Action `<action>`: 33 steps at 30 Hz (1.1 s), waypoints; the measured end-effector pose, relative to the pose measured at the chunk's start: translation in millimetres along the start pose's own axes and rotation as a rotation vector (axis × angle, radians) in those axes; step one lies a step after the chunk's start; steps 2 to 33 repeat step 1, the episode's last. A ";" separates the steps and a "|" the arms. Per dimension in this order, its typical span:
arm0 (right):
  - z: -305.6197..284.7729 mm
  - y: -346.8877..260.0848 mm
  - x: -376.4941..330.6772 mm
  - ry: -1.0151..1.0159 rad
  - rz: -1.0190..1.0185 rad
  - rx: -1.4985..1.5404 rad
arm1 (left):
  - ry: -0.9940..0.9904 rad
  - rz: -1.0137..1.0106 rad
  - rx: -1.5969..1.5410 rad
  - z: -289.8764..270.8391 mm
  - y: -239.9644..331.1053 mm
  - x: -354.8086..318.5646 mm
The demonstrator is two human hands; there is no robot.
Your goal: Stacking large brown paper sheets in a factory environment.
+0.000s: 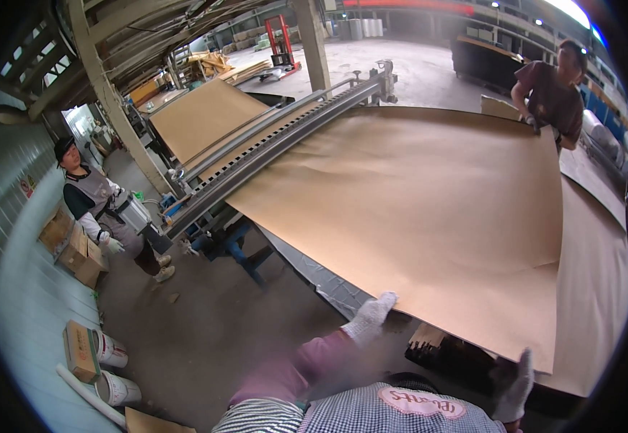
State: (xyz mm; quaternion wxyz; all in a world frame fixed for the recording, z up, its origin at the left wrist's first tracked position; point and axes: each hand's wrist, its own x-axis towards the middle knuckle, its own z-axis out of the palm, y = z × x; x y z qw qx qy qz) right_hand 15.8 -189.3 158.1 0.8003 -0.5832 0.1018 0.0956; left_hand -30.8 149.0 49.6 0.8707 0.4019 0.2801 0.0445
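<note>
A large brown sheet (429, 209), like kraft paper or board, stretches from the roller machine toward me. My left hand (371, 319), in a pale knitted glove, grips its near edge, with the fingertips showing at the top face. Close to the sheet's near right corner, my right hand (517, 390), also gloved, grips the same edge; its other fingers are hidden. At the far right corner a person (555, 90) in a dark shirt has a hand on the sheet.
A long machine with rollers (285, 144) crosses the far side. Another brown sheet (213, 115) lies beyond it. At left stands a person (104, 206) in an apron, near cardboard boxes (76, 249). White buckets (117, 388) line the wall. Far back is a red lift truck (279, 47).
</note>
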 end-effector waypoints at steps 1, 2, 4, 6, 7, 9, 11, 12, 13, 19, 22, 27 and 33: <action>-0.6 23.2 7.7 -0.076 0.133 0.017 | 0.040 0.108 0.138 -8.1 -18.3 9.7; -0.6 23.2 7.7 -0.076 0.133 0.017 | 0.040 0.108 0.138 -8.1 -18.3 9.7; -0.6 23.2 7.7 -0.076 0.133 0.017 | 0.040 0.108 0.138 -8.1 -18.3 9.7; -0.6 23.2 7.7 -0.076 0.133 0.017 | 0.040 0.108 0.138 -8.1 -18.3 9.7; -0.6 23.2 7.7 -0.076 0.133 0.017 | 0.040 0.108 0.138 -8.1 -18.3 9.7; -0.6 23.2 7.7 -0.076 0.133 0.017 | 0.040 0.108 0.138 -8.1 -18.3 9.7; -0.6 23.2 7.7 -0.076 0.133 0.017 | 0.040 0.108 0.138 -8.1 -18.3 9.7; -0.6 23.2 7.7 -0.076 0.133 0.017 | 0.040 0.108 0.138 -8.1 -18.3 9.7; -0.6 23.2 7.7 -0.076 0.133 0.017 | 0.040 0.108 0.138 -8.1 -18.3 9.7; -0.6 23.2 7.7 -0.076 0.133 0.017 | 0.040 0.108 0.138 -8.1 -18.3 9.7; -0.6 23.2 7.7 -0.076 0.133 0.017 | 0.040 0.108 0.138 -8.1 -18.3 9.7; -0.6 23.2 7.7 -0.076 0.133 0.017 | 0.040 0.108 0.138 -8.1 -18.3 9.7; -0.6 23.2 7.7 -0.076 0.133 0.017 | 0.040 0.108 0.138 -8.1 -18.3 9.7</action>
